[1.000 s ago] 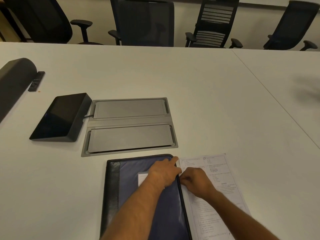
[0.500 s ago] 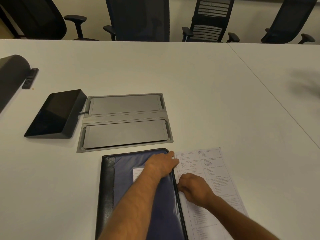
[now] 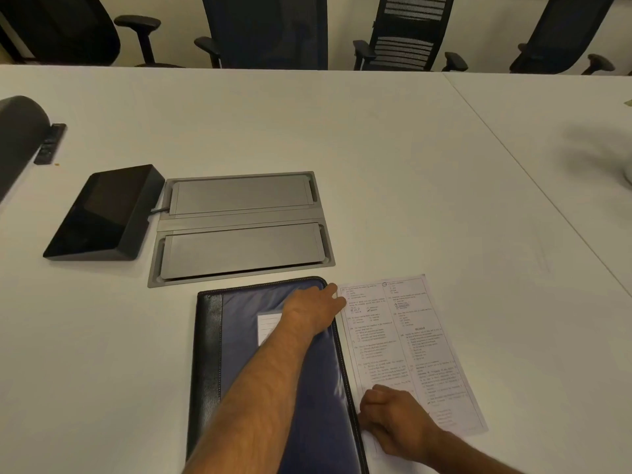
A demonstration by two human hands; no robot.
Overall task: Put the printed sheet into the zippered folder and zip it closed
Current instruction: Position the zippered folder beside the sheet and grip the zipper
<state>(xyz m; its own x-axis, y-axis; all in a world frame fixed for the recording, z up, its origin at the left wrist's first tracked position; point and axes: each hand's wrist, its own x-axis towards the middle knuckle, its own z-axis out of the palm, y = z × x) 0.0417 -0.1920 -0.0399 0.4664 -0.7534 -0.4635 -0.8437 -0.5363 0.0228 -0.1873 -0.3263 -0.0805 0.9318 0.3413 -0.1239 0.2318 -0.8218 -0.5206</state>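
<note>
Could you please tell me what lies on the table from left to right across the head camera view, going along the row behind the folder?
Dark rounded device → remote control → black touchscreen console → grey cable hatch.

The right hand (image 3: 396, 419) covers its own fingertips, so whether they pinch the zipper pull cannot be told. The zippered folder (image 3: 239, 336) and printed sheet (image 3: 403, 340) run off the bottom edge near both hands. The sheet's print is too small to read.
</note>
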